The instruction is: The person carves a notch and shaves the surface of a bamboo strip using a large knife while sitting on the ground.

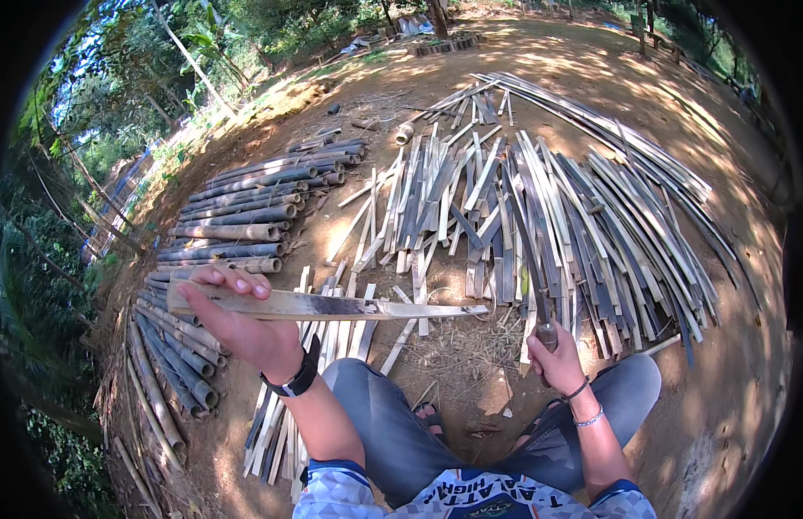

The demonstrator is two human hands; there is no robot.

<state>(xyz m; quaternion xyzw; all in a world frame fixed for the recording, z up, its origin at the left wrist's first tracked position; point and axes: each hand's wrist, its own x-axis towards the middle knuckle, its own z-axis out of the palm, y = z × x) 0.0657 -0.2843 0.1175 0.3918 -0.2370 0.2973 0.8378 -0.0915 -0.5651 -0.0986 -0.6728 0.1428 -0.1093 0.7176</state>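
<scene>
left wrist: black watch [299, 374] with a broad strap
right wrist: two thin bracelets [585, 405], one beaded
legs: grey-blue trousers [393, 424]
feet: dark sandals [429, 417]
top: white and blue patterned jersey [471, 500], short sleeves

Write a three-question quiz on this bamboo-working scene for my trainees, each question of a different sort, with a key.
1. True or false: the left hand holds a split bamboo strip level in front of the person.
2. What does the right hand grip? A) a rope B) a long-bladed knife C) a hammer
3. Fill in: the whole round bamboo poles lie to the person's ____.

Key: 1 true; 2 B; 3 left.
</scene>
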